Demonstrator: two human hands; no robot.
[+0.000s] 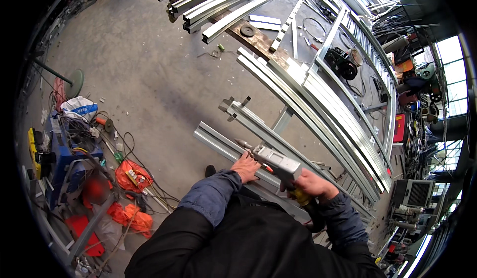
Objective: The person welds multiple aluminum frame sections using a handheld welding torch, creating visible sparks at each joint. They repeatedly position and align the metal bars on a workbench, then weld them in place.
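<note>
My right hand (pixel 318 184) is wrapped round the rear of a gun-shaped tool (pixel 278 161), which has a grey box-like body and a pointed metal nozzle. Some yellow shows below that hand. The nozzle points forward and left, over a galvanized steel channel (pixel 217 141) lying across in front of me. Just behind the nozzle, my left hand (pixel 243 168) is closed over the channel, its fingers partly hidden by the tool and the metal. A second steel rail (pixel 253 121) runs beside the channel, with a short bracket-like piece at its far left end.
Long steel profiles (pixel 328 111) lie to the right and ahead on a worn wooden plank (pixel 258 40). A black-wheeled machine (pixel 343 63) stands beyond them. On the left floor are a blue machine (pixel 67 153), loose cables and orange bags (pixel 134 176).
</note>
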